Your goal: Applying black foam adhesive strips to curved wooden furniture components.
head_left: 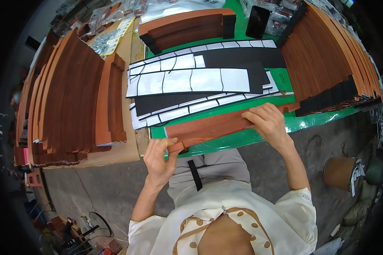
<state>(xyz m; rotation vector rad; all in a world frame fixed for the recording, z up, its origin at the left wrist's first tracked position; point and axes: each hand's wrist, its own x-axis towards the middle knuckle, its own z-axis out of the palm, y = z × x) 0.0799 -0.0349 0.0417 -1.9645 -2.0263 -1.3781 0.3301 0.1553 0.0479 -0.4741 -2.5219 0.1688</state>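
A long reddish-brown wood-grain strip [212,126] with a raised edge lies slantwise along the near edge of the green tabletop. At its left end, my left hand [159,159] pinches a short corner block between thumb and fingers. My right hand [268,125] grips the strip toward its right end, fingers over the top; the thumb is partly hidden. Just beyond the strip, white adhesive-backed sheets [191,81] with dark cross lines lie overlapping with black strips [242,57]. A thin black strip [195,175] rests against my grey trousers.
Tall stacks of brown wood-grain pieces stand left [72,93] and right [323,59]. A brown piece with black ends [187,29] lies at the back, near a dark phone [258,22] and plastic-bagged parts [281,19]. A round brown bin [339,175] stands on the floor at right.
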